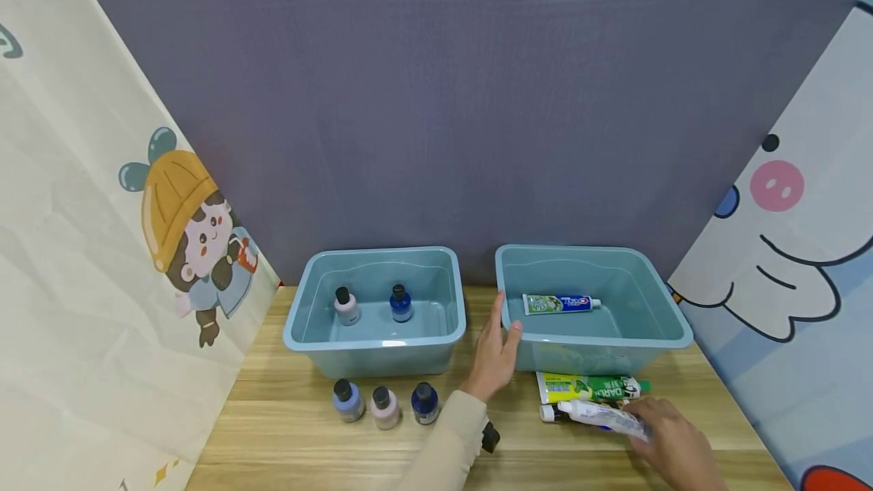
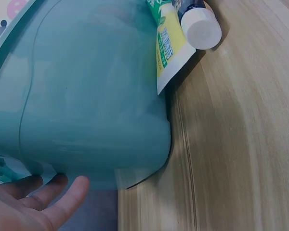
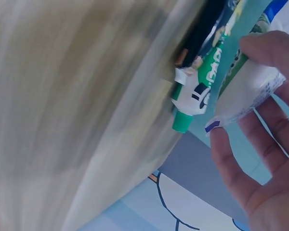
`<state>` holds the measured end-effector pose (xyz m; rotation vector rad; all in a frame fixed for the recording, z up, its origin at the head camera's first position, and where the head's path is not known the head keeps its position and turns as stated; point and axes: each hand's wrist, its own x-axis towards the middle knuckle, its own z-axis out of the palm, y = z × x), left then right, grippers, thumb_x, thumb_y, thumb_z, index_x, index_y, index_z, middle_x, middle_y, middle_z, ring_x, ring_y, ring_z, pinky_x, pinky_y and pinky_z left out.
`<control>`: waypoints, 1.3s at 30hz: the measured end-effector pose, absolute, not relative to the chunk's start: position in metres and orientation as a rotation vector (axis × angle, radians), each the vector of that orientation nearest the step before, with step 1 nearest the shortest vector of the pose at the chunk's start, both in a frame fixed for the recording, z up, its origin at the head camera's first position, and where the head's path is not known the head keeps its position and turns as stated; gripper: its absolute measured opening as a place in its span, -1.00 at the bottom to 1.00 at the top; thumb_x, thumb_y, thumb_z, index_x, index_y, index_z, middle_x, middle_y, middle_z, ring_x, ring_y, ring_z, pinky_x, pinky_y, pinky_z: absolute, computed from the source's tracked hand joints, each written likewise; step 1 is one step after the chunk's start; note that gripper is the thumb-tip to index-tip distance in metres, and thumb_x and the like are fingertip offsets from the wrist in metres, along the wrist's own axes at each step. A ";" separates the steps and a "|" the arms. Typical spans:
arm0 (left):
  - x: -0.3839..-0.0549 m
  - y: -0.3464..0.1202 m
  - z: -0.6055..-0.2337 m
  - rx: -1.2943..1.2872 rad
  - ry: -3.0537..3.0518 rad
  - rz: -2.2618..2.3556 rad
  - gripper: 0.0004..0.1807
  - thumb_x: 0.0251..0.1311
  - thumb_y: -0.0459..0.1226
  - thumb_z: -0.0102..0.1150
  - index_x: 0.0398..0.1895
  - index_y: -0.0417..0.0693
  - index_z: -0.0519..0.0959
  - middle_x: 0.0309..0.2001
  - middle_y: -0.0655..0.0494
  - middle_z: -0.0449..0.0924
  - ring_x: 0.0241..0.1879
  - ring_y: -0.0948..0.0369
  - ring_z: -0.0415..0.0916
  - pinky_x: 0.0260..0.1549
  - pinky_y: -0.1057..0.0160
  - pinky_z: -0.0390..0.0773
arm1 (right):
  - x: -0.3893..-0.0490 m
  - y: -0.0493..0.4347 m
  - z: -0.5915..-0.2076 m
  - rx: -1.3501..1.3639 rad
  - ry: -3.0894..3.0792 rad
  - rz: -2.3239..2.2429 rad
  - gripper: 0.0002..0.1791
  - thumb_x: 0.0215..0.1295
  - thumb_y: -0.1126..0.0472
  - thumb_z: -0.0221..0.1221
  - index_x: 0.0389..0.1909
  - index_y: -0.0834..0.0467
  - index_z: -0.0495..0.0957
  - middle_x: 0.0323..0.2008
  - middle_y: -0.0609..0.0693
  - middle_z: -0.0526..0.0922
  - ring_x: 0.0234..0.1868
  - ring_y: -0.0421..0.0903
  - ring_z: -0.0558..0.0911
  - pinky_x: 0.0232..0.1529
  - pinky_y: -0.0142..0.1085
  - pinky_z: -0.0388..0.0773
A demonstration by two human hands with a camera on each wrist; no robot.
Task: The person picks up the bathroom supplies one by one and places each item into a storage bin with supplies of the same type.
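Note:
My right hand point(image 1: 671, 439) holds a white toothpaste tube point(image 1: 605, 418) by one end, with the thumb on one side and fingers on the other in the right wrist view. Below it, a dark tube with a white cap point(image 1: 548, 414) is partly covered. A green and yellow toothpaste tube point(image 1: 592, 387) lies along the front of the right blue bin point(image 1: 593, 342). At that bin's left end, my left hand point(image 1: 492, 361) touches the wall with extended fingers point(image 2: 70, 199). Inside the bin lies a blue and green toothpaste tube point(image 1: 561, 304).
A second blue bin point(image 1: 375, 343) on the left holds a pink bottle point(image 1: 346, 307) and a navy bottle point(image 1: 401, 303). In front of it stand lavender point(image 1: 348, 401), pink point(image 1: 385, 409) and navy point(image 1: 425, 404) bottles. A grey wall point(image 1: 409, 112) rises behind.

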<state>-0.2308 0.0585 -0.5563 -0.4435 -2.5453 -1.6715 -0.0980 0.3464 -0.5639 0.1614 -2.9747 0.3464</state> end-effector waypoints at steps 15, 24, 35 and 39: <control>-0.229 0.060 -0.556 -0.435 -2.526 -1.685 -0.33 0.58 0.21 -0.37 0.66 0.50 -0.20 0.65 0.28 -0.03 0.58 0.00 0.11 0.46 -0.21 0.23 | -0.106 0.352 -0.546 0.274 -2.717 0.330 -0.51 -0.30 0.23 0.63 -0.21 0.06 0.73 -0.26 -0.01 0.71 -0.31 0.02 0.67 -0.51 -0.14 0.56; -0.230 0.063 -0.556 -0.453 -2.486 -1.657 -0.45 0.64 0.05 -0.31 0.60 0.59 -0.05 0.62 0.25 0.10 0.52 0.01 0.24 0.40 -0.20 0.32 | -0.113 0.352 -0.541 0.287 -2.593 0.337 -0.47 -0.40 0.26 0.65 -0.24 0.06 0.73 -0.26 -0.03 0.71 -0.31 -0.01 0.62 -0.50 -0.18 0.54; -0.229 0.063 -0.557 -0.445 -2.504 -1.707 -0.39 0.57 0.18 -0.24 0.59 0.63 -0.09 0.62 0.27 0.08 0.55 0.05 0.19 0.43 -0.18 0.29 | -0.118 0.352 -0.530 0.343 -2.509 0.361 -0.47 -0.41 0.30 0.61 -0.23 0.10 0.71 -0.26 -0.01 0.70 -0.26 0.01 0.59 -0.44 -0.17 0.56; -0.229 0.064 -0.558 -0.440 -2.477 -1.776 -0.35 0.54 0.18 -0.16 0.58 0.68 -0.11 0.63 0.29 0.06 0.54 0.06 0.19 0.43 -0.17 0.29 | -0.120 0.351 -0.527 0.375 -2.471 0.374 -0.43 -0.44 0.33 0.60 -0.21 0.11 0.72 -0.26 -0.03 0.69 -0.24 -0.04 0.56 -0.36 -0.32 0.50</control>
